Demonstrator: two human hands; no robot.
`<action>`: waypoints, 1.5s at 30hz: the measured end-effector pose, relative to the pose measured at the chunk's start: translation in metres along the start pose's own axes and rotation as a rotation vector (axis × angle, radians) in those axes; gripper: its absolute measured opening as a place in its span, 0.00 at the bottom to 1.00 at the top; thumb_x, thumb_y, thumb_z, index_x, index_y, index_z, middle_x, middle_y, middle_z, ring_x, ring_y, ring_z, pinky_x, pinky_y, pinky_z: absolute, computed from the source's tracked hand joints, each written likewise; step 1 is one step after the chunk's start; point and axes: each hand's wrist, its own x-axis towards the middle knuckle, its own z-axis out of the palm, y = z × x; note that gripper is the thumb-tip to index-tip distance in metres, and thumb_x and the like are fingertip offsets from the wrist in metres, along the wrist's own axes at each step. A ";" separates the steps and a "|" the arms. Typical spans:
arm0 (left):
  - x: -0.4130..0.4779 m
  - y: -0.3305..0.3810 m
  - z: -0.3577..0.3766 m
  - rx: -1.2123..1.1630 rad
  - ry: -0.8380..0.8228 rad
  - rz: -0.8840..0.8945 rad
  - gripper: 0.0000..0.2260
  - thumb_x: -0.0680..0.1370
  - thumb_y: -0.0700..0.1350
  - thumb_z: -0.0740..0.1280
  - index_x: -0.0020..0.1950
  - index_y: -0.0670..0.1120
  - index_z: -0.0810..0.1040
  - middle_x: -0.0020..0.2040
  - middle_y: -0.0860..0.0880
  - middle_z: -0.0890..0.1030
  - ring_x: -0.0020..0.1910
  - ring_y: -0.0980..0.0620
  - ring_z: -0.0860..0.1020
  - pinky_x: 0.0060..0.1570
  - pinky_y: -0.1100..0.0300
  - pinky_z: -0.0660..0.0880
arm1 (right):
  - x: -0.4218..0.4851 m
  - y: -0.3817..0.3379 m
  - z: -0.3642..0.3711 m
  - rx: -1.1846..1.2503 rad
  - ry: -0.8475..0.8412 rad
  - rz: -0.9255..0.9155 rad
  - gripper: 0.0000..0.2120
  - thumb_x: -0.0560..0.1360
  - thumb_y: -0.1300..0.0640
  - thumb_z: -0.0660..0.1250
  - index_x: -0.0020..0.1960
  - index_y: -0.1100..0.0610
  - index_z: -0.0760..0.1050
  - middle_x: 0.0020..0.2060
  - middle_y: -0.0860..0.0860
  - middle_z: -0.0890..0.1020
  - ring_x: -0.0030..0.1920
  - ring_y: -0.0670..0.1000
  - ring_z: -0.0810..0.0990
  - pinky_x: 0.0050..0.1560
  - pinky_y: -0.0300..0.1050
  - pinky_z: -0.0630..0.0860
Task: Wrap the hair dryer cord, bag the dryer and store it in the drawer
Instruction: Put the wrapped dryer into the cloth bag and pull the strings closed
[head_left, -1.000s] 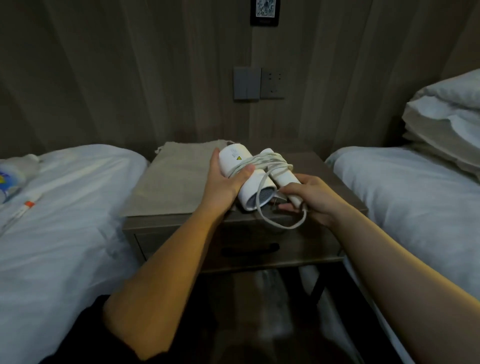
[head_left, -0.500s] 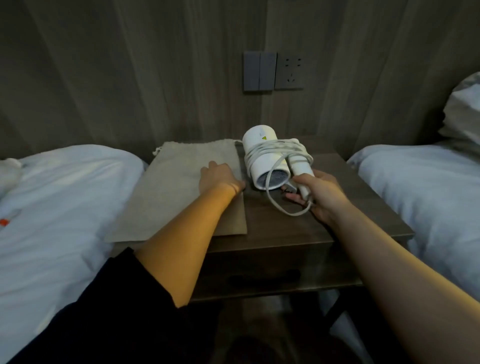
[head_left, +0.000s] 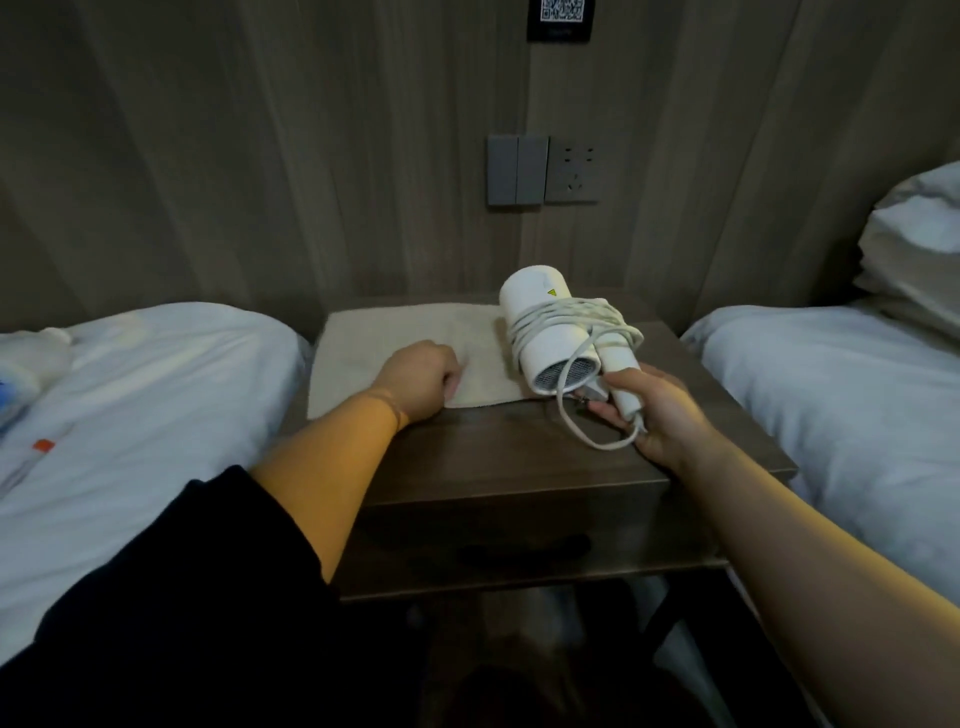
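1. Lower right of centre: the right hand (head_left: 660, 415) closes its grip round the handle of the white hair dryer (head_left: 545, 338), holding it over the tabletop (head_left: 519, 462) with the grille end toward the camera.
2. The cord (head_left: 566, 312) is coiled round barrel and handle, but one loose loop hangs from the near end down to the wood.
3. Centre frame: the left hand (head_left: 421, 379) rests on the near edge of the cloth bag (head_left: 374, 343), fingers curled; whether they pinch the fabric cannot be told.
4. Likely trouble: the slack loop may snag on the bag's mouth or let the coils unwind as the dryer goes in, and a mouth opened by one hand may collapse.
5. The bag lies flat and looks empty. The drawer (head_left: 519, 545), lower centre, is shut, its contents hidden.
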 end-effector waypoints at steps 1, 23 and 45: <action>-0.004 0.000 -0.001 0.033 0.004 -0.017 0.08 0.70 0.35 0.62 0.36 0.47 0.77 0.47 0.43 0.79 0.50 0.42 0.76 0.51 0.53 0.73 | -0.003 -0.001 -0.001 0.015 0.005 0.003 0.07 0.75 0.70 0.59 0.45 0.61 0.74 0.42 0.58 0.79 0.37 0.53 0.83 0.30 0.40 0.81; -0.075 0.059 -0.003 0.181 -0.047 -0.147 0.25 0.72 0.67 0.59 0.56 0.48 0.73 0.53 0.46 0.76 0.52 0.45 0.74 0.47 0.54 0.71 | -0.063 0.000 -0.019 -0.052 0.068 0.051 0.05 0.74 0.71 0.61 0.47 0.64 0.72 0.43 0.61 0.78 0.41 0.56 0.81 0.35 0.44 0.82; -0.089 0.063 -0.011 -0.872 0.270 -0.419 0.09 0.73 0.45 0.70 0.36 0.43 0.79 0.32 0.47 0.77 0.32 0.53 0.73 0.36 0.61 0.68 | -0.110 0.010 -0.031 -0.224 -0.066 -0.031 0.10 0.73 0.70 0.63 0.48 0.59 0.77 0.45 0.57 0.81 0.42 0.53 0.81 0.32 0.38 0.81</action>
